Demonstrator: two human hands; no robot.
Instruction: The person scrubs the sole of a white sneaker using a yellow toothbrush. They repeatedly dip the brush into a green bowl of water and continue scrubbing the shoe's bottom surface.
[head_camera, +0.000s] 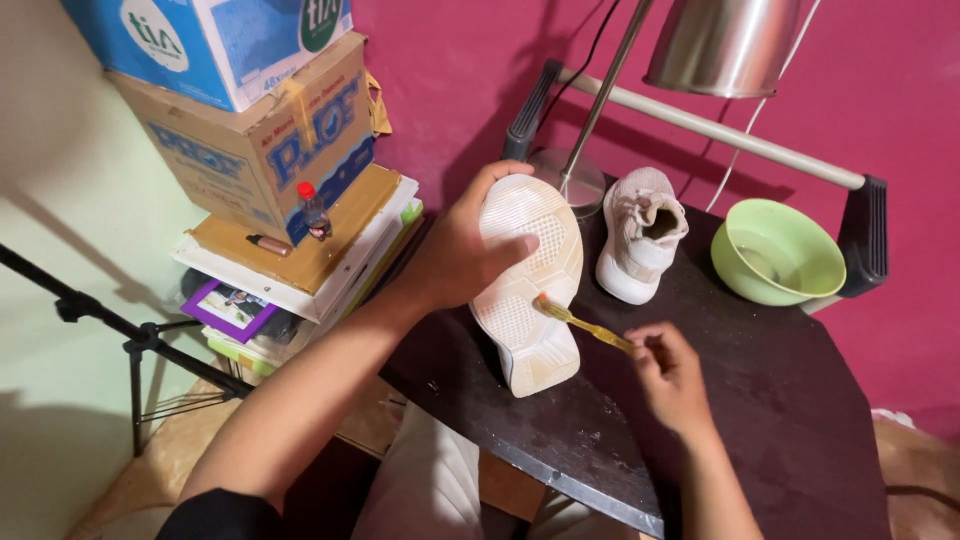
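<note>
Sneaker (528, 290) gripped sole-up in left hand (462, 255).

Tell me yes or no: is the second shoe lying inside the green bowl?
No, the second shoe stands upright on the dark table, beside the green bowl.

On the table (760, 400), an upturned shoe (530, 285) lies left of its upright mate (640, 235), a bowl (778, 250) further right. A lamp base (568, 180) stands behind the shoes; stacked boxes (255, 120) sit left of the table, a tripod (130, 340) beyond.
</note>
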